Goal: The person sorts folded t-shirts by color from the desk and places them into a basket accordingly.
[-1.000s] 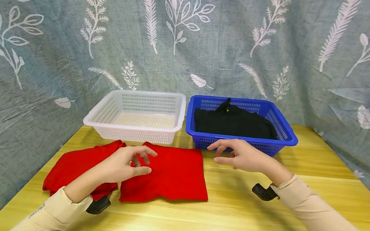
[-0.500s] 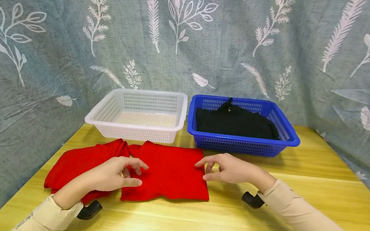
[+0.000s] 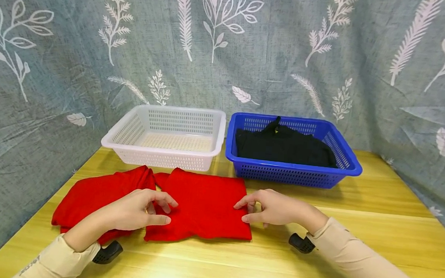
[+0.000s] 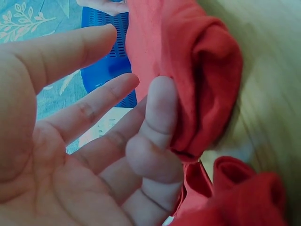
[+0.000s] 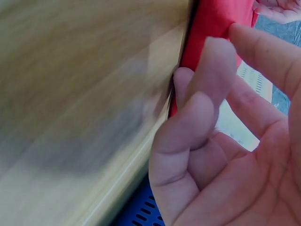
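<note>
A folded red garment (image 3: 205, 207) lies flat in the middle of the table in the head view. My left hand (image 3: 138, 211) is over its left edge, thumb apart from the loosely bent fingers, holding nothing. In the left wrist view its fingertips are right beside the garment's folded edge (image 4: 207, 80). At the opposite side my right hand (image 3: 276, 208) reaches the right edge, index fingertip (image 5: 235, 33) against the red fabric and the other fingers loosely bent. A second red garment (image 3: 96, 194) lies in a heap at the left, partly hidden behind my left hand and forearm.
Behind the red garments stand a white perforated basket (image 3: 166, 157) with nothing in it and, to its right, a blue perforated basket (image 3: 290, 175) holding black clothing (image 3: 284, 146). A patterned curtain (image 3: 227, 82) hangs behind the wooden table (image 3: 354, 254).
My right hand has come down and left, from in front of the blue basket to the garment's right edge. My left hand has shifted slightly left and down. The garments and baskets stay put.
</note>
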Tool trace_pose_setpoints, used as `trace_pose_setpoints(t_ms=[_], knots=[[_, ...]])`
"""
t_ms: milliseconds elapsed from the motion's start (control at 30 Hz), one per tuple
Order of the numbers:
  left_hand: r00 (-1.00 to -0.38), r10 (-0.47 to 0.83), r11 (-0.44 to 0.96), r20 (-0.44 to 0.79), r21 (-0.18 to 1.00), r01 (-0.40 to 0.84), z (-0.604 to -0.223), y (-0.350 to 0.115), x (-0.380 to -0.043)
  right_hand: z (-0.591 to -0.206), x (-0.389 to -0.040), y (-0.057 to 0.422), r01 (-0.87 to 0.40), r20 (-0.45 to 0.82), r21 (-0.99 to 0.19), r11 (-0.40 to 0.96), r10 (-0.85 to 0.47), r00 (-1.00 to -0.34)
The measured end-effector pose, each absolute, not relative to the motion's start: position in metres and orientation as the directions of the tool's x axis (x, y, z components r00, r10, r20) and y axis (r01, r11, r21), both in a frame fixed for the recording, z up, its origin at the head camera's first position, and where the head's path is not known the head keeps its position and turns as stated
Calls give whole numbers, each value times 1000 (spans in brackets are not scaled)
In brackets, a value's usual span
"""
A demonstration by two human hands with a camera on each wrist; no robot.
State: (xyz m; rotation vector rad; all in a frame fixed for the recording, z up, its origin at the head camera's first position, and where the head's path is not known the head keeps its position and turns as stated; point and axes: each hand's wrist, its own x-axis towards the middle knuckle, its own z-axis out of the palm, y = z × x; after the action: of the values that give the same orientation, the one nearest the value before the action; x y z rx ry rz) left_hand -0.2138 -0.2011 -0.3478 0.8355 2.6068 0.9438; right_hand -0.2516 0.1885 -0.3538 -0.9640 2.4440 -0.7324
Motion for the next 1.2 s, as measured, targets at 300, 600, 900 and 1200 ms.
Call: trace_pose_setpoints(t_ms=[300,600,900,1200], knots=[[-802,596,629,-42,645,434,-347,-199,-212,-352,-249,190,-468,-207,-625,624,-711,-672],[-784,619,607,-49,663,438,-346,-196,-207,-347,-244,193,-460,-204,-646,609,-719,-665],[-788,614,600,-31,667,442,-345,-199,-199,-348,-243,199,-470,-202,-666,580,-746,-635],[-863,504,677,-38,637,368,-339,-207,-189,-348,-246,205,-375,-223,-719,585,-706,-672]])
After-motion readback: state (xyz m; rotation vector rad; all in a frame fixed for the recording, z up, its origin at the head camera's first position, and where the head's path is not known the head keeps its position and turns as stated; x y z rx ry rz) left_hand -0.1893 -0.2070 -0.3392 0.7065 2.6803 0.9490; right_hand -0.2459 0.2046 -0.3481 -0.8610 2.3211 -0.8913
